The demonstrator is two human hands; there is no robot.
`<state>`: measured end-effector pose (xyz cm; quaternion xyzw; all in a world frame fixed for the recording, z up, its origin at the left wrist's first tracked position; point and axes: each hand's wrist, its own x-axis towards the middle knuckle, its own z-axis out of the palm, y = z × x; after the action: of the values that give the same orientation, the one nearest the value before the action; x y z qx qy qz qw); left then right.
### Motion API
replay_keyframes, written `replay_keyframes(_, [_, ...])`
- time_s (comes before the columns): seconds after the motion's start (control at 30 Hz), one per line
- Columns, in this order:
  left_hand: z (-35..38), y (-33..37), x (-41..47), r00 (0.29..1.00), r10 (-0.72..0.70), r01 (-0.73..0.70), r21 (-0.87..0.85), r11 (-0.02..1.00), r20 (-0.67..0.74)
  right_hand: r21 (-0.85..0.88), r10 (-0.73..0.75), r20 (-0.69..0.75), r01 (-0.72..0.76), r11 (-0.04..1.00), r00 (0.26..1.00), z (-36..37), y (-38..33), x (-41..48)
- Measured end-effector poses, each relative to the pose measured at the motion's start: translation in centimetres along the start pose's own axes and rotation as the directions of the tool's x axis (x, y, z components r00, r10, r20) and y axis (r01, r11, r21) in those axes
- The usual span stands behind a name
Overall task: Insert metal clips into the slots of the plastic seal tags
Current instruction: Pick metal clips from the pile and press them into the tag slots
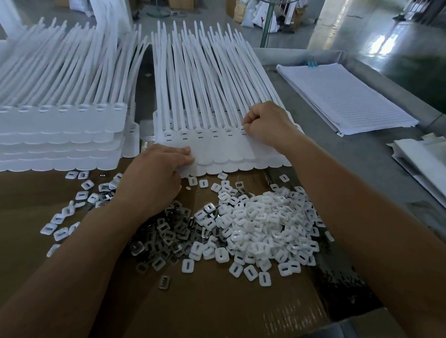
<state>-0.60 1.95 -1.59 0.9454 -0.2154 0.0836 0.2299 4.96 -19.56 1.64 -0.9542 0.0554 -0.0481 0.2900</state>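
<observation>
R hand [266,125] fingers curled, pinching clip [243,126] at end slot, tag sheet [217,151]. L hand [158,171] on sheet edge, grip unclear. Risk: sheet slips, clip cocks, jams.

Table [369,158]: cardboard sheet [212,302] on its near part
- On cardboard, centre: metal clips [169,232] heaped; square caps [265,226] heaped touching them on the right; loose caps [63,226] scattered left
- Behind heaps: centre tag stack [217,148], straps pointing away
- Left of it: left tag stack [54,127], just beside
- Right rear: paper pile [345,97]; far right edge: folded sheets [429,161]
- Left hand [153,171]: on centre stack's near left corner
- Right hand [266,122]: at right end of slot row, pinching a small piece [243,124]
</observation>
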Motion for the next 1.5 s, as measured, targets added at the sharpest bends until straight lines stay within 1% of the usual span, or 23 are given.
replay_keyframes(0.17, [-0.1, 0.0, -0.1, 1.0, -0.005, 0.005, 0.002, 1.0, -0.005, -0.014, -0.017, -0.047, 0.016, 1.0, 0.999, 0.5, 0.2, 0.2])
replay_keyframes(0.27, [-0.1, -0.1, -0.1, 1.0, -0.003, 0.003, 0.005, 1.0, -0.002, 0.064, 0.039, -0.061, -0.035, 0.997, 0.997, 0.3, 0.0, 0.0])
replay_keyframes(0.33, [-0.1, -0.2, -0.1, 1.0, 0.003, -0.003, 0.005, 1.0, -0.002, 0.095, 0.093, -0.034, -0.09, 0.991, 0.995, -0.1, -0.5, 0.0])
replay_keyframes(0.37, [0.0, -0.2, -0.1, 1.0, 0.006, -0.006, 0.001, 1.0, -0.005, 0.08, 0.115, -0.014, -0.114, 0.99, 0.993, -0.3, -0.8, 0.1])
replay_keyframes(0.47, [0.0, -0.2, -0.2, 1.0, 0.005, -0.005, -0.001, 1.0, -0.008, -0.04, 0.177, 0.057, -0.175, 0.984, 0.983, -0.7, -1.6, 0.6])
replay_keyframes(0.53, [0.0, -0.2, -0.3, 1.0, 0.003, -0.003, -0.001, 1.0, -0.008, -0.07, 0.196, 0.07, -0.191, 0.979, 0.978, -0.6, -1.9, 0.9])
replay_keyframes(0.63, [0.0, -0.1, -0.4, 1.0, 0.007, -0.007, -0.006, 1.0, -0.012, -0.016, 0.178, 0.07, -0.177, 0.984, 0.982, -0.7, -1.5, 0.7])
replay_keyframes(0.77, [0.0, 0.0, -0.3, 1.0, 0.003, -0.003, 0.004, 1.0, -0.003, 0.164, 0.084, 0.046, -0.09, 0.982, 0.995, -1.2, 0.1, -0.8])
replay_keyframes(0.8, [0.1, 0.0, -0.3, 1.0, 0.001, -0.001, 0.003, 1.0, -0.003, 0.184, 0.055, 0.041, -0.062, 0.981, 0.998, -1.5, 0.6, -1.2])
replay_keyframes(0.87, [0.1, 0.0, -0.2, 1.0, 0.001, -0.001, -0.005, 1.0, -0.007, 0.136, -0.018, 0.053, 0.01, 0.991, 0.998, -2.3, 1.4, -2.5])
replay_keyframes(0.93, [0.1, 0.1, -0.2, 1.0, 0.0, -0.001, -0.003, 1.0, -0.006, 0.055, -0.057, 0.128, 0.05, 0.997, 0.99, -3.3, 2.0, -4.1])
replay_keyframes(1.0, [0.0, 0.1, -0.2, 1.0, 0.002, -0.002, 0.001, 1.0, -0.008, -0.044, -0.031, 0.201, 0.041, 0.998, 0.979, -4.1, 2.8, -5.6])
replay_keyframes(1.13, [-0.1, 0.1, -0.1, 1.0, 0.004, -0.004, 0.002, 1.0, -0.006, -0.195, 0.096, 0.21, -0.055, 0.979, 0.973, -4.9, 4.1, -7.3])
replay_keyframes(1.23, [-0.2, 0.1, 0.0, 1.0, 0.005, -0.005, 0.012, 1.0, 0.003, -0.239, 0.135, 0.217, -0.081, 0.968, 0.967, -4.4, 4.1, -7.8])
replay_keyframes(1.37, [-0.1, 0.2, 0.0, 1.0, 0.01, -0.01, 0.017, 1.0, 0.001, -0.304, 0.125, 0.229, -0.051, 0.951, 0.965, -3.7, 3.7, -7.8])
replay_keyframes(1.5, [-0.2, 0.2, 0.0, 1.0, 0.006, -0.006, 0.017, 1.0, 0.001, -0.274, 0.105, 0.259, -0.031, 0.961, 0.96, -3.5, 3.4, -7.8])
